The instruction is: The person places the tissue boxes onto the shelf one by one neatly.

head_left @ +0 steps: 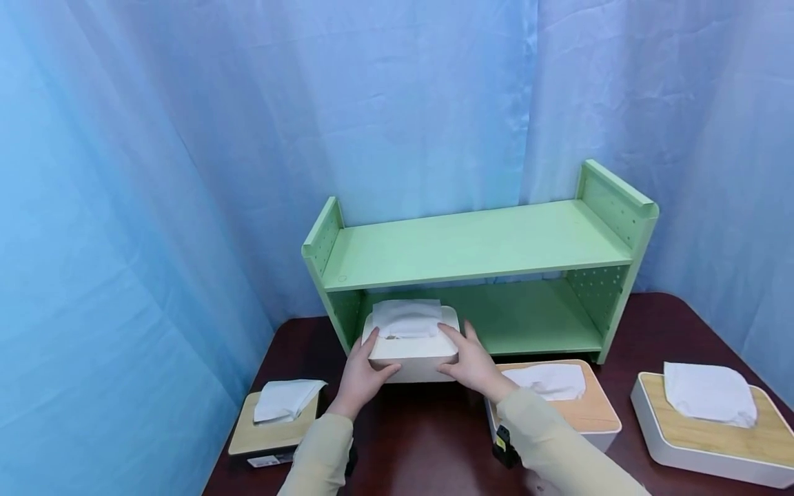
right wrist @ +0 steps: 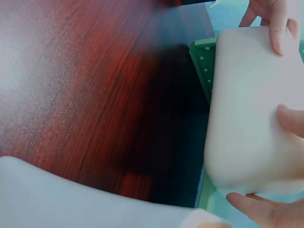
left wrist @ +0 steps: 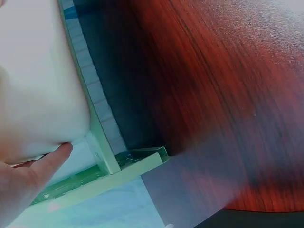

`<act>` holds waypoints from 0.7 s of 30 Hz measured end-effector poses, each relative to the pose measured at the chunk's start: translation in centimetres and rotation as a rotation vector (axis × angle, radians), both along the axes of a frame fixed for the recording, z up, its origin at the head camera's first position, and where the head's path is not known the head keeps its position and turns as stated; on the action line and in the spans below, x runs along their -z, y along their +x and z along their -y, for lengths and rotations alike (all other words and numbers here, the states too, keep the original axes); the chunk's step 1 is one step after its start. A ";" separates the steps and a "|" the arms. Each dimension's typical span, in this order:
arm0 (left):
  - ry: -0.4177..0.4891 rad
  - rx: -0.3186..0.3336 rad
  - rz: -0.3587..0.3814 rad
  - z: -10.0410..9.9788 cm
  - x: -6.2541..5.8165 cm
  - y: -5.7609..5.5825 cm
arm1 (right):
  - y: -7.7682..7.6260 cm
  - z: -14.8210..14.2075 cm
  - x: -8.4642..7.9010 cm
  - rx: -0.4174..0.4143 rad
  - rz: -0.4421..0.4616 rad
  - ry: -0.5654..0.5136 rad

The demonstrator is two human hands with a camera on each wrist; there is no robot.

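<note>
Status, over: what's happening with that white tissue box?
Left hand, right hand: gripping white tissue box. Box: at green shelf's lower opening. Upper board may crowd the tissue.

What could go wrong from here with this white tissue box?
The white tissue box might tip if the left hand or right hand slips, being held between them. Its loose tissue, near the upper green board, may brush it. The right sleeve, overlapping the peach-topped box in the head view, could nudge it.

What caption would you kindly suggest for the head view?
Left hand and right hand hold a white tissue box at a green shelf.
</note>
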State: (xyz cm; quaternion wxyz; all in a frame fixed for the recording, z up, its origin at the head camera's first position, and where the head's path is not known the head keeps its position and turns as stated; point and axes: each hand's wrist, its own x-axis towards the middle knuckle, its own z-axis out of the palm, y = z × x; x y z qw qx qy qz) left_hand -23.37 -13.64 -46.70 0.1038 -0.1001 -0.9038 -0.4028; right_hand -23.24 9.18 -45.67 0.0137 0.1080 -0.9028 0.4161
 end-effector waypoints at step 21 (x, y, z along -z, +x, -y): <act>-0.263 -0.057 -0.173 0.7 -0.5 2.6 | 3.3 -0.2 -0.1 -0.022 -0.287 0.245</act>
